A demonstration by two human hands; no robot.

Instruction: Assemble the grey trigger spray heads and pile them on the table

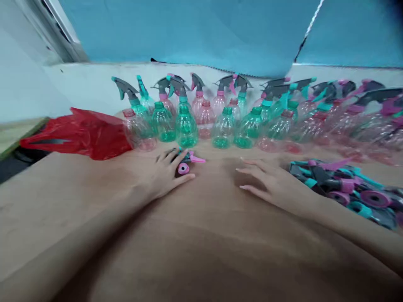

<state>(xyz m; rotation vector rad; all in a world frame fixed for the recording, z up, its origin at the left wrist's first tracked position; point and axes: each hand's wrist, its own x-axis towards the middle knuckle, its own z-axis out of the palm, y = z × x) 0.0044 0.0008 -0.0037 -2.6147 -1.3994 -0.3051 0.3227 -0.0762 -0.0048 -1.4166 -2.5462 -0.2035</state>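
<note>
My left hand (166,172) lies low over the table with its thumb stretched out and its fingers spread. Beneath and beside those fingers are grey trigger spray heads with pink and teal parts; one pink collar (183,168) faces me. Part of these heads is hidden by the fingers, and the thumb stands apart from them. Palm down, my right hand (262,178) hovers at or just above the tabletop, fingers apart and holding nothing. Right of it lies a heap of loose trigger spray heads (346,186) in grey, pink and teal.
Open-necked clear bottles, such as a green one (186,128) and a pink one (205,117), line the back of the wooden table (201,243). Behind them stand several bottles with spray heads fitted (127,90). A red plastic bag (85,132) lies at the back left.
</note>
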